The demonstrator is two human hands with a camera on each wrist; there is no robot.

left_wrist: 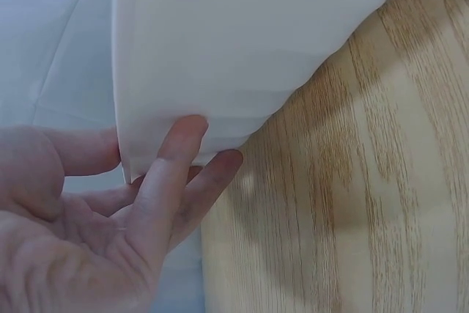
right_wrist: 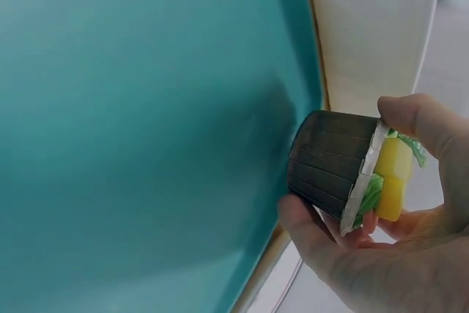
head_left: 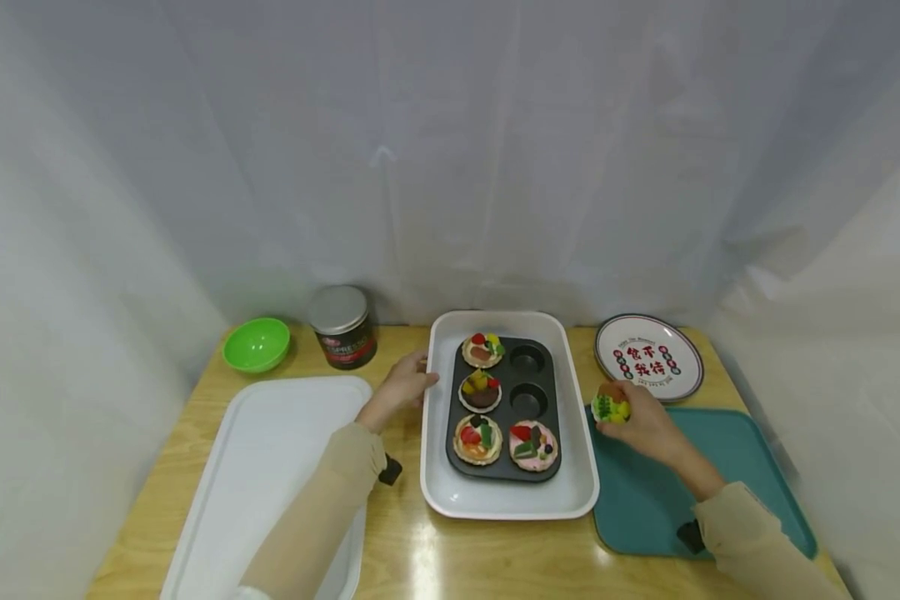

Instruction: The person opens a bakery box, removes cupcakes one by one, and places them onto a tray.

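In beige sleeves (head_left: 318, 508), pinching a fruit-topped cupcake (right_wrist: 330, 160) in the right hand (head_left: 648, 425) over the teal tray's (head_left: 660, 508) far left corner. Holding the white bin's (head_left: 506, 500) left edge in the left hand (head_left: 401, 386), with four cakes (head_left: 477, 442) along the muffin pan's (head_left: 507, 377) left edge and near right corner.

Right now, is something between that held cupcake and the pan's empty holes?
Yes, the white tub's right wall stands between the held cupcake and the empty holes in the black pan. Nothing else visible is in the way.
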